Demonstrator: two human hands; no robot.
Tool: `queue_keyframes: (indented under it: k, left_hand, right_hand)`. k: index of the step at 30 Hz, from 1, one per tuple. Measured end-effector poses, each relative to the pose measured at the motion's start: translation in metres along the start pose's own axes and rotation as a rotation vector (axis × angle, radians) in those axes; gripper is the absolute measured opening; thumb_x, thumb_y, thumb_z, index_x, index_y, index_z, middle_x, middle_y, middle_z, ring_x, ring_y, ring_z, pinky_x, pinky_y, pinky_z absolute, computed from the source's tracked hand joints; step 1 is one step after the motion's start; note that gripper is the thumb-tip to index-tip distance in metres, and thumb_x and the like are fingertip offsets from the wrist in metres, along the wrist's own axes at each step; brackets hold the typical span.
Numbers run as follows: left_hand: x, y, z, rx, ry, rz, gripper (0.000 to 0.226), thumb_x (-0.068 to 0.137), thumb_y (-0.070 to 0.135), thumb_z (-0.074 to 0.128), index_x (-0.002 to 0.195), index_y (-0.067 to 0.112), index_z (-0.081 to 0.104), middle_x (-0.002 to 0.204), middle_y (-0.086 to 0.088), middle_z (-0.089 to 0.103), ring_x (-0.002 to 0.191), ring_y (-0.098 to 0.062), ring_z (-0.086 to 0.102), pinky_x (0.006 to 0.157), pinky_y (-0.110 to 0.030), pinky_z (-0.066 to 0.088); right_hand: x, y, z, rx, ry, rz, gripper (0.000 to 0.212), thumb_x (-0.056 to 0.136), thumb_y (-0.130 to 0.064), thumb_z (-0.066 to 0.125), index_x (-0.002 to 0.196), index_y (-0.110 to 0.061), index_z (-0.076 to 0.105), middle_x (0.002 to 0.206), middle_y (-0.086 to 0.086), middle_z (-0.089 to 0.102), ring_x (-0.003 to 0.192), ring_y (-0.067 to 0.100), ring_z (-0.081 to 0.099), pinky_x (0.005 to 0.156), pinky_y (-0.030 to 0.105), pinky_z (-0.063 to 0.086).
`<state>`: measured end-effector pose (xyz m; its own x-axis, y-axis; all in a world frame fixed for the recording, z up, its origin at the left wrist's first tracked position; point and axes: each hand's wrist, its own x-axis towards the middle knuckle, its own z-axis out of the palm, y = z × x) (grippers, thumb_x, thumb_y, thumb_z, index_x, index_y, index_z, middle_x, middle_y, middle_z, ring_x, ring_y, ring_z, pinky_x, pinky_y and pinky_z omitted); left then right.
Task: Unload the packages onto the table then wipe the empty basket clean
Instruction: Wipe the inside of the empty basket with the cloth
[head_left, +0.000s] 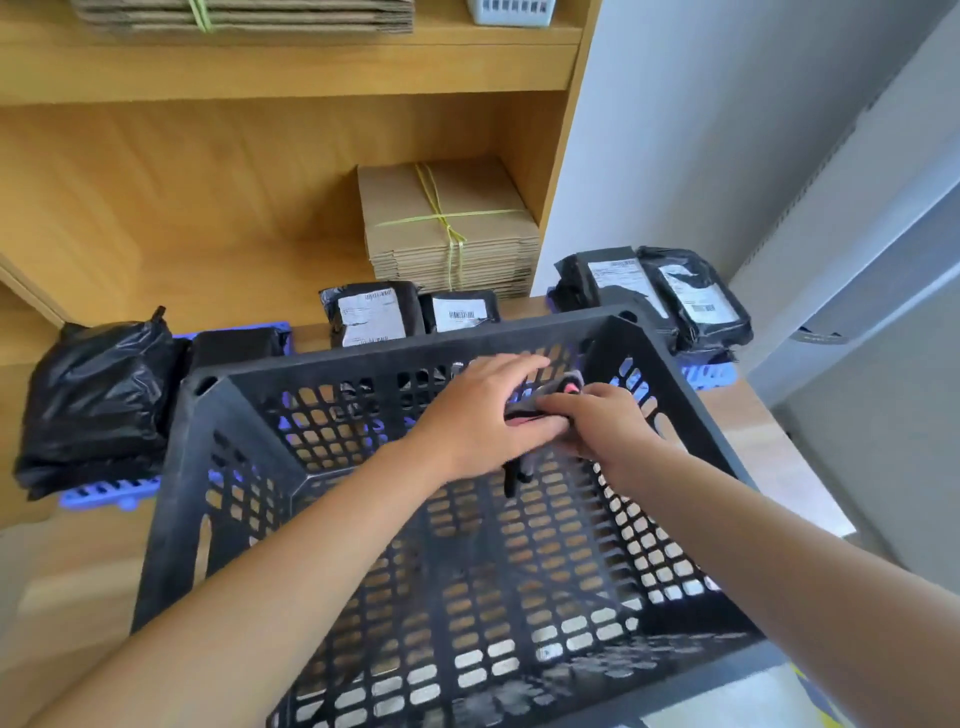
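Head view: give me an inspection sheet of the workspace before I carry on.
Surface: wooden table, bare wood showing right of the basket.
Job's things: black basket holds no packages; black packages lie on the table behind it, some on blue trays; grey cloth is inside the basket.
Clutter: tied cardboard bundle behind the packages; black bag at far left.
Grippers: left hand and right hand both grip the cloth near the basket's far wall.
Cables: nothing seen.
Surroundings: wooden shelf unit behind, grey wall to the right.
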<state>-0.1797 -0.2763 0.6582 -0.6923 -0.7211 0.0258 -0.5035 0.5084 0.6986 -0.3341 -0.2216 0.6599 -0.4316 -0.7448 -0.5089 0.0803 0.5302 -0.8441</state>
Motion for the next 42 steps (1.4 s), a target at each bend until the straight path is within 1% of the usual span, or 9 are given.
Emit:
queue_keyframes:
  k: [3,7,10,16,19,22,28,34,42]
  left_hand:
    - [-0.001,0.015,0.033,-0.046,-0.061,-0.145,0.096,0.079,0.051,0.076,0.155,0.034,0.019,0.155,0.011,0.032,0.140,-0.010,0.032,0.111,-0.033,0.034]
    - [0.011,0.032,0.055,-0.326,0.260,-0.371,0.062,0.080,0.037,0.080,0.134,0.035,0.050,0.122,0.015,0.064,0.109,-0.007,0.061,0.094,-0.031,0.051]
    - [0.019,0.040,0.070,-0.595,0.397,-0.479,0.039,0.082,0.021,0.081,0.117,0.023,0.065,0.108,0.008,0.073,0.102,-0.009,0.068,0.090,-0.030,0.054]
    - [0.023,0.035,0.108,-1.096,0.615,-0.998,0.023,0.088,0.008,0.068,0.109,0.017,0.068,0.107,-0.010,0.075,0.102,-0.032,0.070,0.091,-0.043,0.055]
    - [0.027,0.016,0.126,-1.333,0.658,-1.171,0.029,0.092,0.008,0.061,0.121,0.003,0.062,0.115,-0.019,0.070,0.107,-0.035,0.068,0.088,-0.041,0.057]
    - [0.037,-0.002,0.136,-1.449,0.751,-1.222,0.027,0.093,0.008,0.057,0.119,0.003,0.058,0.122,-0.019,0.067,0.100,-0.033,0.069,0.073,-0.043,0.059]
    - [0.060,-0.026,0.145,-1.446,0.709,-1.342,0.027,0.098,0.010,0.053,0.124,0.002,0.053,0.126,-0.020,0.060,0.100,-0.035,0.064,0.069,-0.049,0.053]
    - [0.084,-0.055,0.157,-1.484,0.778,-1.364,0.038,0.097,0.007,0.057,0.134,0.006,0.049,0.136,-0.015,0.053,0.122,-0.034,0.055,0.097,-0.052,0.051]
    - [0.114,-0.095,0.165,-1.502,0.676,-1.328,0.038,0.098,-0.001,0.045,0.135,-0.004,0.051,0.135,-0.020,0.058,0.123,-0.037,0.057,0.088,-0.049,0.049]
  right_hand:
    - [0.009,-0.009,-0.006,0.036,-0.095,-0.008,0.020,0.080,-0.010,0.076,0.093,-0.001,0.064,0.075,0.016,0.069,0.064,0.027,0.067,0.058,0.033,0.056]
    - [0.018,-0.018,-0.037,0.001,-0.383,-0.017,0.028,0.084,-0.011,0.075,0.101,0.009,0.066,0.092,0.023,0.074,0.081,0.037,0.072,0.080,0.045,0.061]
    - [0.026,-0.027,-0.059,-0.175,-0.534,-0.154,0.018,0.090,-0.018,0.069,0.090,0.000,0.071,0.083,0.010,0.071,0.077,0.019,0.066,0.085,0.042,0.057]
    - [0.062,-0.053,-0.096,-0.558,-0.281,-0.730,0.010,0.089,-0.024,0.066,0.096,-0.017,0.070,0.095,-0.001,0.070,0.089,0.011,0.061,0.083,0.031,0.048]
    - [0.088,-0.050,-0.093,-0.915,-0.147,-0.854,0.049,0.088,-0.032,0.064,0.134,-0.020,0.051,0.137,0.005,0.048,0.131,0.028,0.038,0.107,0.043,0.033]
    - [0.107,-0.043,-0.081,-1.199,-0.084,-0.866,0.065,0.086,-0.035,0.061,0.144,-0.022,0.034,0.149,0.009,0.031,0.144,0.034,0.017,0.112,0.052,0.021]
    - [0.114,-0.043,-0.075,-1.203,0.006,-0.571,0.058,0.089,-0.022,0.063,0.137,-0.015,0.032,0.140,0.013,0.036,0.124,0.035,0.039,0.086,0.044,0.045]
    - [0.109,-0.041,-0.073,-1.209,0.048,-0.609,0.043,0.089,-0.010,0.059,0.127,-0.009,0.038,0.122,0.012,0.046,0.093,0.030,0.050,0.067,0.034,0.037]
    - [0.112,-0.043,-0.074,-1.108,0.067,-0.558,0.033,0.089,-0.001,0.055,0.117,-0.011,0.041,0.111,0.008,0.046,0.066,0.027,0.045,0.054,0.032,0.035]
